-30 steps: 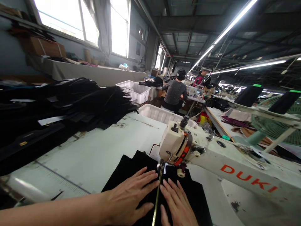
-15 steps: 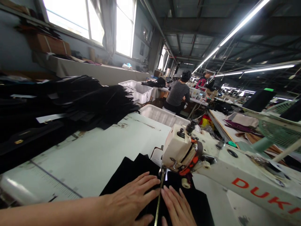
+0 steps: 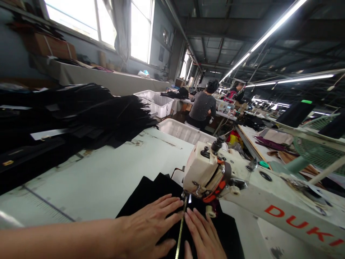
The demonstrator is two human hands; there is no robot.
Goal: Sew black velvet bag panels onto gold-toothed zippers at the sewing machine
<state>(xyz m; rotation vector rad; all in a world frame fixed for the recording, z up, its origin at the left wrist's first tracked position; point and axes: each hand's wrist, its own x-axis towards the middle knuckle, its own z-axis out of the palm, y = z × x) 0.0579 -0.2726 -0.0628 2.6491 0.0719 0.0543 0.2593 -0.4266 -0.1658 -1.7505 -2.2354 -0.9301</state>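
Observation:
Black fabric [image 3: 145, 194] lies flat on the pale sewing table, its front end under the head of a sewing machine [image 3: 202, 169]. A gold zipper [image 3: 179, 233] runs lengthwise along the fabric up to the presser foot [image 3: 184, 195]. To the left of the zipper, my left hand [image 3: 153, 225] rests on the cloth with its fingers stretched out. Just right of it, my right hand [image 3: 202, 232] lies with fingers extended, the tips close behind the foot. The needle point is too small to make out.
A large pile of black garment pieces [image 3: 81, 115] covers the table's left side. Beyond the table edge stand white plastic bins [image 3: 185, 131]. A seated person [image 3: 203, 108] works farther back. At the right is a green fan [image 3: 315, 147].
The fabric and both hands have shifted slightly forward toward the machine. The view has turned a little, so the surroundings appear somewhat farther left.

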